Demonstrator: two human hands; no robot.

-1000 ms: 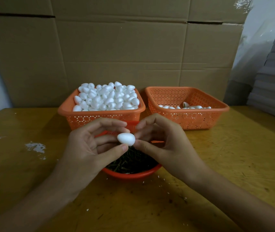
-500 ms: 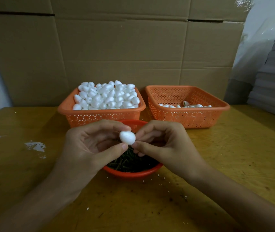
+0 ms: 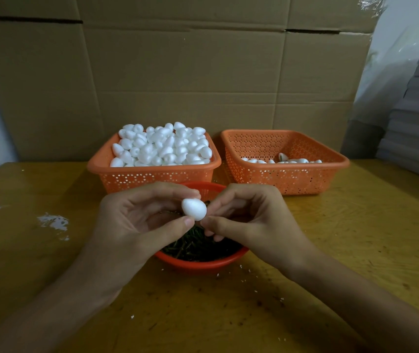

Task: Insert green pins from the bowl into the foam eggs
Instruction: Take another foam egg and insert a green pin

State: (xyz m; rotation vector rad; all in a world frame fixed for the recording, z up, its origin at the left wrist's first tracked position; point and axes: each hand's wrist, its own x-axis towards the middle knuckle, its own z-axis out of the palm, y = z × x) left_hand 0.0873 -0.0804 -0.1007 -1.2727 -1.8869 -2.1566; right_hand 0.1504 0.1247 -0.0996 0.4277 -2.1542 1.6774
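Note:
My left hand (image 3: 137,225) pinches a white foam egg (image 3: 194,209) between thumb and fingers, above the red bowl (image 3: 200,263) of green pins (image 3: 195,247). My right hand (image 3: 251,222) has thumb and forefinger pinched together right at the egg's right end, where a dark sliver of a pin barely shows. Both hands hover over the bowl at the table's middle.
Behind the bowl, the left orange basket (image 3: 152,175) is heaped with plain foam eggs, and the right orange basket (image 3: 292,178) holds a few eggs at its bottom. Cardboard boxes (image 3: 203,72) form a wall behind. White crumbs (image 3: 53,221) lie on the wooden table (image 3: 356,238).
The egg has turned a little in my left hand, and my right fingertips have closed in tighter against its right end. Both hands stay over the bowl.

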